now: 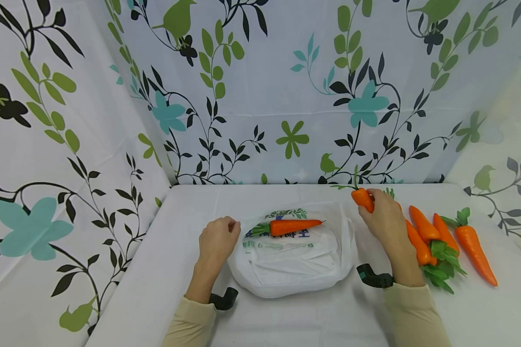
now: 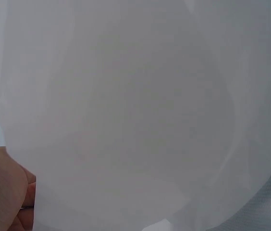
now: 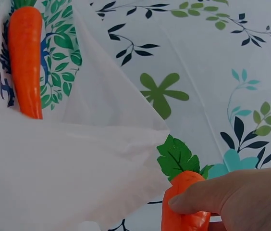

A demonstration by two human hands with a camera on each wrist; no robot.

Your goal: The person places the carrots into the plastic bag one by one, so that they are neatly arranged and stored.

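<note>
A white plastic bag with green and blue print stands on the table, and one carrot with green tops lies on its printed face. At the bag's left edge, my left hand pinches the plastic with curled fingers. The bag's film fills most of the left wrist view and hides part of the fingertips. Beyond the bag's right rim, my right hand grips another carrot, its leaves pointing away from me. In the right wrist view, the thumb presses on this carrot beside the bag's edge.
To the right of my right hand, several more carrots lie bunched on the white table. One carrot lies slightly apart at the far right. A patterned curtain with leaves and flowers hangs behind the table and along the left.
</note>
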